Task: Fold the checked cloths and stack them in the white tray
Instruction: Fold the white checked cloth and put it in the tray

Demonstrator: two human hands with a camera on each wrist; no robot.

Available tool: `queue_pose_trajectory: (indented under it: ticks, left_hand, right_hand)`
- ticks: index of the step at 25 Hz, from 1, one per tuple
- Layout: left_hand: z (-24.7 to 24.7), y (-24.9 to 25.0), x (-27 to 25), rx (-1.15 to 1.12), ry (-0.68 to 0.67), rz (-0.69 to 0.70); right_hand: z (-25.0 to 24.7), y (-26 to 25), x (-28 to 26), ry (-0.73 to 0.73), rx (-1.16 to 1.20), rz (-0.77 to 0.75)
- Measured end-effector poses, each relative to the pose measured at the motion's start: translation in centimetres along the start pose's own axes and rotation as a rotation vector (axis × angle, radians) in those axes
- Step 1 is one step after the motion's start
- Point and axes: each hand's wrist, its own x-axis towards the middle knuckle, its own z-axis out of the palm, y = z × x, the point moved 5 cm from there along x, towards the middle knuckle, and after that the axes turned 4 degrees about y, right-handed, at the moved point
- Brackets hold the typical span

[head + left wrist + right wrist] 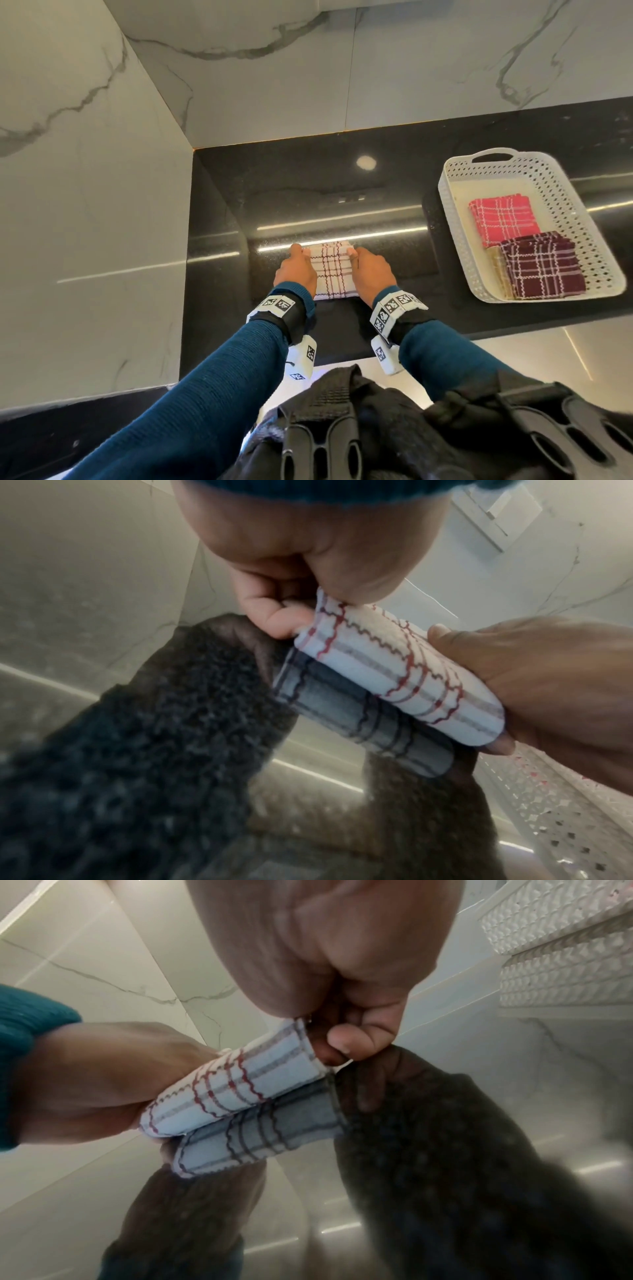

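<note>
A folded white cloth with red and grey checks point(330, 269) lies on the black counter point(394, 212) in front of me. My left hand point(295, 272) pinches its left edge and my right hand point(373, 274) pinches its right edge. In the left wrist view the thumb and curled fingers of the left hand point(301, 588) clamp the white cloth point(394, 674). The right wrist view shows the right hand point(346, 1015) clamping the cloth's point(240, 1085) other edge. The white tray point(455, 178) at the right holds a folded pink cloth point(501, 222) and a folded maroon cloth point(543, 265).
A beige cloth point(496, 267) peeks out under the maroon one in the tray. Marble walls point(85, 205) close off the left side and the back. The glossy counter mirrors my hands and the cloth. Its front edge runs just below my wrists.
</note>
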Motion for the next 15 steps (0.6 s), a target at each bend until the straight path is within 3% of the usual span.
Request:
queue_pose_trajectory:
  ticks: [4,10,15]
  left_hand:
    - [-0.2,0.6,0.3,0.026,-0.029,-0.001]
    - [-0.4,1.6,0.2,0.048,-0.078,-0.130]
    - [-2.0,1.5,-0.2,-0.002,-0.073,-0.279]
  right_hand:
    - [0.1,-0.4,0.4,-0.029,-0.089,0.010]
    - [-0.1,-1.3,1.6,-0.099,-0.195,0.039]
    - [-1.6,-0.9,2.3,-0.110,-0.075,0.169]
